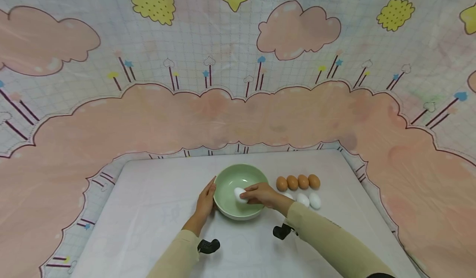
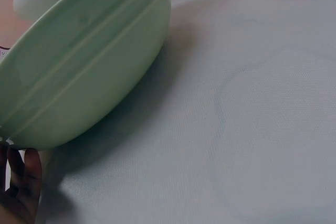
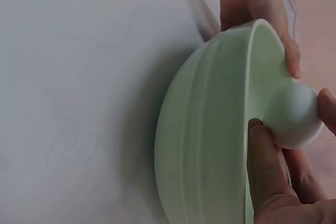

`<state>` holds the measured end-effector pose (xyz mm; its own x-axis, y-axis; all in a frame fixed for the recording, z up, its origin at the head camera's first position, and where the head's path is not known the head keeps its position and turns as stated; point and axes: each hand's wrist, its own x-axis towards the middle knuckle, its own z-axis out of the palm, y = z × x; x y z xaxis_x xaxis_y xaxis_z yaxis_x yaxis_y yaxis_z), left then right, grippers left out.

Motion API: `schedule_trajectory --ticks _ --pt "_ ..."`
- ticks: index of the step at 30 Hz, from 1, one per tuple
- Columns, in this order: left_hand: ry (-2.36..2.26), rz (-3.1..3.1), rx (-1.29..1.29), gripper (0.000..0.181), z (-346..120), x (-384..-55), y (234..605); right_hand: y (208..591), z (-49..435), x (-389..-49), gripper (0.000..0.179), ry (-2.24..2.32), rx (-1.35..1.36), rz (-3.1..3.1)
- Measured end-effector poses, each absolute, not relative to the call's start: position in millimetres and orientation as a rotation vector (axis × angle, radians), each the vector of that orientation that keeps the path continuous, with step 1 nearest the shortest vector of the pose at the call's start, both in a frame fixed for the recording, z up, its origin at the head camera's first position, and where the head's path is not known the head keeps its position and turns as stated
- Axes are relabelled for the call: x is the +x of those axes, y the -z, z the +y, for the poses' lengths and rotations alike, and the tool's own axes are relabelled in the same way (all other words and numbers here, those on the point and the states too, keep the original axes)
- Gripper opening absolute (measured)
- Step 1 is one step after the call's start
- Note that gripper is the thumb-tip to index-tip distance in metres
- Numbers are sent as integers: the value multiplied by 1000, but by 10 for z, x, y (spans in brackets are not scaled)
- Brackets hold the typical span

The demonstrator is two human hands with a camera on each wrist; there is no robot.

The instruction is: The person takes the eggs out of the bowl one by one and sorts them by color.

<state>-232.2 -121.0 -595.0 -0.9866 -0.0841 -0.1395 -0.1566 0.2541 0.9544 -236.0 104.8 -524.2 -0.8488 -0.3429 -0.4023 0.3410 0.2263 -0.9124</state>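
A pale green bowl (image 1: pixel 241 215) stands on the table. My right hand (image 1: pixel 262 194) is over the bowl and pinches a white egg (image 1: pixel 239 194) between thumb and fingers. In the right wrist view, that egg (image 3: pixel 294 115) shows at the bowl's opening, with fingertips (image 3: pixel 256 125) against its lower side and the thumb opposite. My left hand (image 1: pixel 204 203) lies along the bowl's left side, its fairly straight fingers touching the outer wall near the rim. In the left wrist view, its fingers (image 2: pixel 32 169) meet the bowl's outside low in the frame.
Right of the bowl, several brown eggs (image 1: pixel 303 181) form a row. Three white eggs (image 1: pixel 303 200) lie in front of them, one partly hidden behind my right hand. A white cloth covers the table (image 1: pixel 148 212); a patterned curtain (image 1: pixel 238 121) hangs behind it.
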Motion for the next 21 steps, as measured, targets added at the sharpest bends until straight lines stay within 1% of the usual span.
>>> schedule_trajectory --ticks 15,21 --pt "-1886 2405 -200 55 -1188 -2321 5928 5082 1381 -2307 49 1719 68 1865" --pt "-1875 2424 -219 52 -1211 -2329 5946 5017 1516 -2286 44 1697 24 1858"
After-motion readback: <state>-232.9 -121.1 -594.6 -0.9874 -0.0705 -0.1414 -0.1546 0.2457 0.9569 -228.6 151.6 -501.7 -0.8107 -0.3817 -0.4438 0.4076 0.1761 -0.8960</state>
